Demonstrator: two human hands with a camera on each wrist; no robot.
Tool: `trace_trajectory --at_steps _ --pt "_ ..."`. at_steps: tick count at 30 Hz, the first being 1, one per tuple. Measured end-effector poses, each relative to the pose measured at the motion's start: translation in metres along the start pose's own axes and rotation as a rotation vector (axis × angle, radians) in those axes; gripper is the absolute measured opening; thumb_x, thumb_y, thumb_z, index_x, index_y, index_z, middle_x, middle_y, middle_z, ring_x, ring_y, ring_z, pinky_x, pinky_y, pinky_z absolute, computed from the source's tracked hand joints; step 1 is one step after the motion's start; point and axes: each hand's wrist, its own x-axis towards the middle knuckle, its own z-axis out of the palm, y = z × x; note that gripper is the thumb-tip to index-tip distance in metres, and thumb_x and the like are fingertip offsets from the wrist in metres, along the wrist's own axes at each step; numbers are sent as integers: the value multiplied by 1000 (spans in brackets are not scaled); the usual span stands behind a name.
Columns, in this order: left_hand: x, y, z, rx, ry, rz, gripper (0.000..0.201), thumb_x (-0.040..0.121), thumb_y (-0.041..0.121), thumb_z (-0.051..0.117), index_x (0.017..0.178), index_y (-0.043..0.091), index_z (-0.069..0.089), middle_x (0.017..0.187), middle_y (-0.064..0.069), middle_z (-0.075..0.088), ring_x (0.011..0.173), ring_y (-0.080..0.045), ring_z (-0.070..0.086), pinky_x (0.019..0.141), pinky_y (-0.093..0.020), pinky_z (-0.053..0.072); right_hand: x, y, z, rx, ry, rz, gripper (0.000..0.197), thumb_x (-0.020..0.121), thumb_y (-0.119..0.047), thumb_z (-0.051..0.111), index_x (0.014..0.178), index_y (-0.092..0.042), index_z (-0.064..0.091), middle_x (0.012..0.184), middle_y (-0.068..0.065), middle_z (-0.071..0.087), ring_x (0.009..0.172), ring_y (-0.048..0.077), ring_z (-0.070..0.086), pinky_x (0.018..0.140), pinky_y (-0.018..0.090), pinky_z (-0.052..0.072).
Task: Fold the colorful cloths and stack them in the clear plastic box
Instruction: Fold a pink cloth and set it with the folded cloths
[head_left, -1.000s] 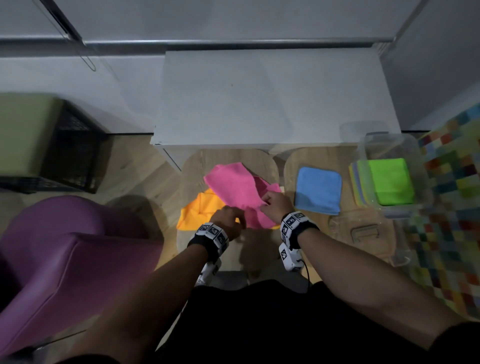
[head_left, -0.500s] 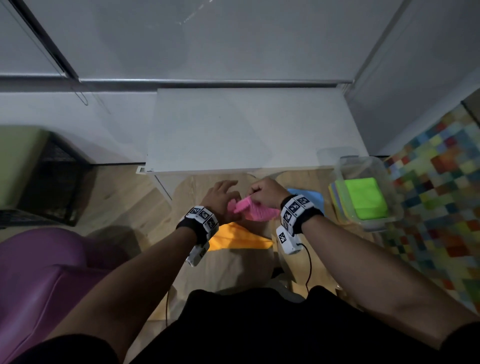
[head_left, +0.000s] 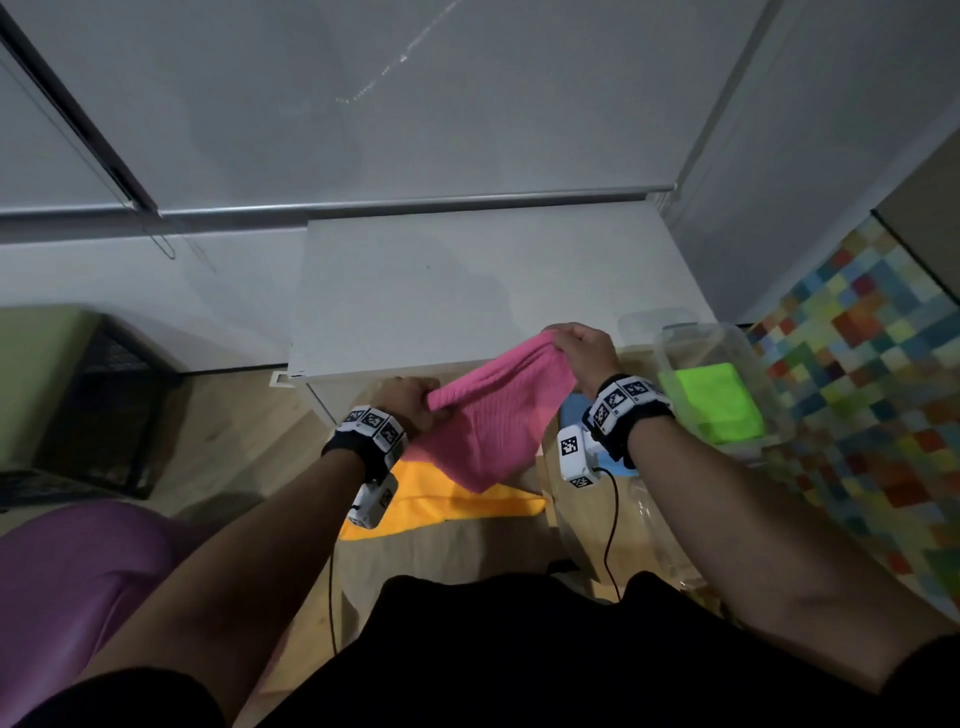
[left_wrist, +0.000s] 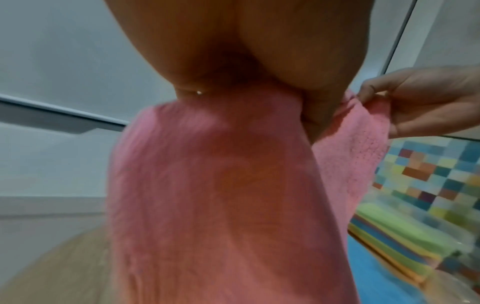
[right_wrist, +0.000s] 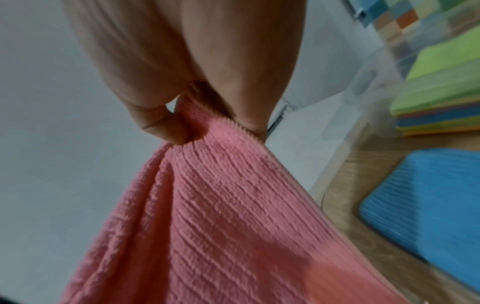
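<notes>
A pink cloth (head_left: 493, 415) hangs in the air, stretched between both hands above the wooden stools. My left hand (head_left: 415, 402) pinches its left corner, and my right hand (head_left: 579, 348) pinches the upper right corner, held higher. The cloth (left_wrist: 221, 195) fills the left wrist view, where the right hand (left_wrist: 420, 102) shows at the right edge. Fingers pinch the cloth (right_wrist: 233, 205) in the right wrist view. An orange cloth (head_left: 452, 501) lies on the stool below. A folded blue cloth (right_wrist: 428, 195) lies beside it. The clear plastic box (head_left: 727, 338) at the right holds a stack topped by a green cloth (head_left: 711, 400).
A white table (head_left: 467, 291) stands just behind the stools. A purple seat (head_left: 67, 582) is at the lower left and a black crate (head_left: 104, 395) at the left. A multicoloured checked mat (head_left: 883, 389) covers the floor on the right.
The pink cloth has been lifted off the stool and the bunched cloth pulled out wide. My right hand has risen up and right; the left holds the other corner lower.
</notes>
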Motion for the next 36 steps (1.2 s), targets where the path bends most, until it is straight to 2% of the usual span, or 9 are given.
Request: trace_trajectory --at_steps 4,7,12,18,21,24,28,32,36 --pt "2 -11 -16 -55 96 -62 30 79 41 64 103 23 63 89 -11 73 90 -34 67 76 -36 51 5 0 -7 -13 41 -26 23 88 -14 65 110 -18 71 112 -3 70 104 12 62 94 25 49" --pt "7 -13 -39 79 251 -49 40 76 50 49 90 18 68 86 -14 69 86 -37 65 73 -38 48 6 -11 -2 -33 98 -127 24 91 -15 62 114 -15 69 115 -2 69 102 10 61 93 20 46" --pt "8 -22 -40 -61 376 19 38 76 45 73 83 9 60 84 -10 54 74 -26 51 62 -33 43 9 -12 4 72 110 -90 34 84 -49 62 101 -21 71 95 0 73 94 20 68 86 39 57" --pt "-22 -48 26 -74 97 -119 16 74 18 66 79 22 52 83 -9 59 76 -33 59 62 -30 42 -12 53 20 -295 -181 -55 25 92 -39 59 84 -17 68 82 1 66 77 16 59 75 31 50" --pt "-45 -64 63 51 -111 -269 27 75 24 60 100 31 53 99 -7 59 89 -34 62 73 -32 48 -27 100 24 -537 -383 52 29 91 -43 60 77 -18 67 68 -3 58 65 15 52 58 25 39" --pt "-67 -76 90 322 -356 -223 48 78 34 58 125 38 50 120 -1 58 114 -27 49 94 -34 41 -38 129 25 -681 -519 112 42 86 -48 64 86 -7 71 75 7 64 70 21 57 60 27 38" --pt "-81 -82 102 346 -453 -230 56 76 72 50 118 35 57 116 -2 54 109 -26 46 93 -38 41 -42 129 30 -693 -556 166 44 83 -48 66 87 -4 70 75 7 61 71 19 56 61 28 38" --pt "-70 -76 81 -57 -332 -373 79 78 74 51 133 17 52 128 -15 58 115 -32 55 97 -34 42 -33 101 34 -536 -412 203 41 93 -41 56 109 -4 66 100 14 67 92 23 61 79 30 47" --pt "-41 -64 25 -352 -33 -391 78 72 59 34 118 0 56 118 -27 60 113 -35 56 91 -34 39 -16 49 41 -343 -264 132 38 95 -39 52 111 -7 64 99 4 60 95 20 57 89 34 47"
